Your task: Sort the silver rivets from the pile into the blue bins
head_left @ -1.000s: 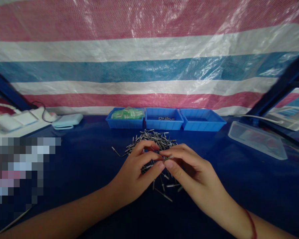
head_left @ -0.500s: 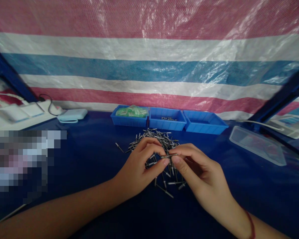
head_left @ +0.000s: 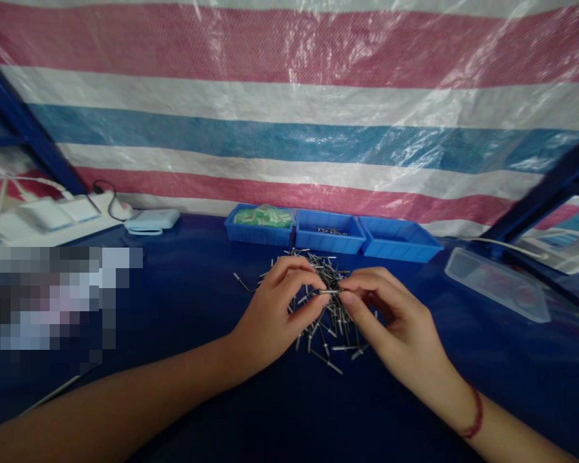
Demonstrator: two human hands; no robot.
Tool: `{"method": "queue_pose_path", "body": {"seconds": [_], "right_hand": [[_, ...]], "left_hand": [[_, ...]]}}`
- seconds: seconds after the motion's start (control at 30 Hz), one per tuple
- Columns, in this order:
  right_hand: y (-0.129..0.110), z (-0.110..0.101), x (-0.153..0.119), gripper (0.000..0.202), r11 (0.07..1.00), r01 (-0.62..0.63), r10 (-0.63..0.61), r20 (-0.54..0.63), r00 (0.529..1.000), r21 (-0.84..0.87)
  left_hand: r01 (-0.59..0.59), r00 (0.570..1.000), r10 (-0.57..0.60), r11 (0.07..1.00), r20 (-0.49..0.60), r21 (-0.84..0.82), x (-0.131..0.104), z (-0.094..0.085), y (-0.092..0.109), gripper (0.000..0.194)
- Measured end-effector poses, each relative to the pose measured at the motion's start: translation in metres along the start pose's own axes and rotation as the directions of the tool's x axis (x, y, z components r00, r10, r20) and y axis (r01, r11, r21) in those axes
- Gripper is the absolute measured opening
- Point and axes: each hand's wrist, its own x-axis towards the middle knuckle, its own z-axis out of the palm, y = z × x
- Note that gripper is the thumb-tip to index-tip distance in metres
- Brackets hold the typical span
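A thin metal rivet (head_left: 330, 292) is held level between my two hands. My left hand (head_left: 282, 305) pinches its left end between thumb and forefinger, and my right hand (head_left: 390, 315) pinches its right end. Under and behind the fingers lies a loose pile of similar rivets (head_left: 338, 315), partly hidden by both hands. One rivet (head_left: 240, 281) lies apart, to the left of the pile.
Three blue bins stand behind the pile: the left one (head_left: 258, 235) holds green packets, the middle one (head_left: 330, 242) some rivets, the right one (head_left: 400, 247) nothing visible. A clear plastic lid (head_left: 496, 283) lies right; a power strip (head_left: 77, 222) and light-blue case (head_left: 152, 221) are left.
The view has shifted slightly. Both hands still pinch at the same place over the pile, and the rivet between them now shows as a straight, level piece.
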Motion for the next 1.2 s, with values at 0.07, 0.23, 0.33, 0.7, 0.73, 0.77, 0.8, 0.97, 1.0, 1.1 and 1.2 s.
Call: {"method": "queue_pose_path", "body": {"seconds": [0.07,0.23,0.33,0.7,0.73,0.77,0.8,0.97,1.0,1.1,1.2], "right_hand": [[0.001,0.001,0.001,0.011,1.0,-0.008,0.008,0.032,0.999,-0.003],[-0.001,0.005,-0.001,0.007,1.0,0.014,-0.015,0.154,0.988,0.004],[-0.003,0.003,0.002,0.007,0.997,0.071,-0.063,0.148,0.987,-0.044],[0.05,-0.009,0.1,0.025,0.774,0.064,-0.122,-0.05,0.991,-0.629],[0.054,-0.008,0.102,0.026,0.768,0.057,-0.107,-0.041,0.993,-0.638],[0.057,-0.008,0.101,0.027,0.767,0.055,-0.097,-0.031,0.995,-0.639],[0.059,-0.008,0.097,0.027,0.771,0.058,-0.094,-0.023,0.995,-0.634],[0.06,-0.016,0.057,0.024,0.823,0.047,-0.019,0.056,0.998,-0.566],[0.061,-0.017,0.051,0.023,0.841,0.035,0.003,0.069,0.998,-0.541],[0.062,-0.018,0.04,0.02,0.89,-0.002,0.041,0.076,0.996,-0.457],[0.059,-0.017,0.038,0.02,0.918,-0.002,0.03,0.066,0.997,-0.396]], "left_hand": [[-0.019,1.0,0.019,1.0,-0.006,0.004,0.0,-0.001,0.001,0.007],[-0.032,0.999,0.032,0.999,-0.005,-0.009,0.001,-0.001,0.004,0.004],[-0.016,1.0,0.016,1.0,-0.002,-0.017,0.001,-0.004,0.005,0.005],[0.118,0.992,-0.123,0.987,0.038,0.113,0.014,-0.015,-0.043,0.018],[0.123,0.99,-0.13,0.984,0.05,0.13,0.015,-0.016,-0.046,0.017],[0.125,0.988,-0.136,0.981,0.07,0.147,0.015,-0.017,-0.047,0.016],[0.124,0.986,-0.141,0.979,0.094,0.165,0.016,-0.018,-0.048,0.015],[0.043,0.965,-0.116,0.954,0.233,0.296,0.015,-0.015,-0.049,0.02],[0.025,0.961,-0.113,0.944,0.253,0.33,0.015,-0.014,-0.05,0.02],[-0.001,0.946,-0.136,0.906,0.294,0.423,0.015,-0.011,-0.053,0.026],[-0.012,0.931,-0.162,0.882,0.326,0.472,0.016,-0.011,-0.054,0.027]]}}
